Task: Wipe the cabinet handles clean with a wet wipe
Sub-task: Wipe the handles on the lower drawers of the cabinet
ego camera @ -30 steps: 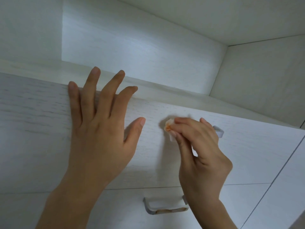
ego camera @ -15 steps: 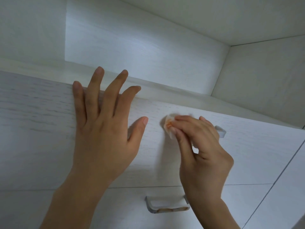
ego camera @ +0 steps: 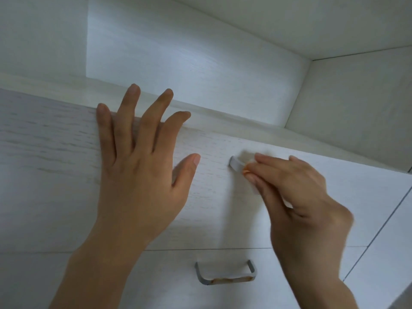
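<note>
Left hand (ego camera: 138,175): fingers apart, flat on cabinet front (ego camera: 55,163), tips past its top edge.
Right hand (ego camera: 296,197): fingers seemingly pinching wet wipe (ego camera: 246,171); blurred.
Wet wipe: against upper handle (ego camera: 235,163).
Lower handle (ego camera: 225,279): stained, unobstructed.

shelf (ego camera: 234,123) open above, white wood-grain | back panel (ego camera: 189,52) pale, lit | upper drawer front (ego camera: 44,163) over lower drawer front (ego camera: 156,284), thin seam between
</note>
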